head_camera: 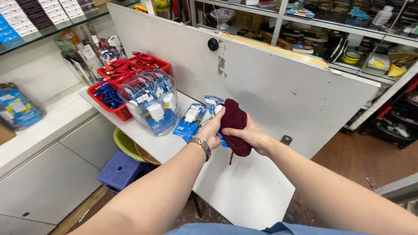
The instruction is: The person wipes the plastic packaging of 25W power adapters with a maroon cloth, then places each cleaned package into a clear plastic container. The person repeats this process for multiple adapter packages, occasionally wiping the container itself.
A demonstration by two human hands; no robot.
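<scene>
Both hands grip things: right hand point(252, 135) clutches maroon cloth point(235, 126); left hand point(213, 128), beside it, pinches blue packet point(213, 103).

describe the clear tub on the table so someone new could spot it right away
Start at the long white table under the tilted white board. Toward its far left end, in front of two red baskets of cables, stands the clear plastic tub. It alone is see-through and round, stuffed with blue-carded white chargers.

Both hands, left hand point(213, 130) and right hand point(252, 135), grip a maroon cloth point(235, 126) above the white table point(244, 191).
</scene>
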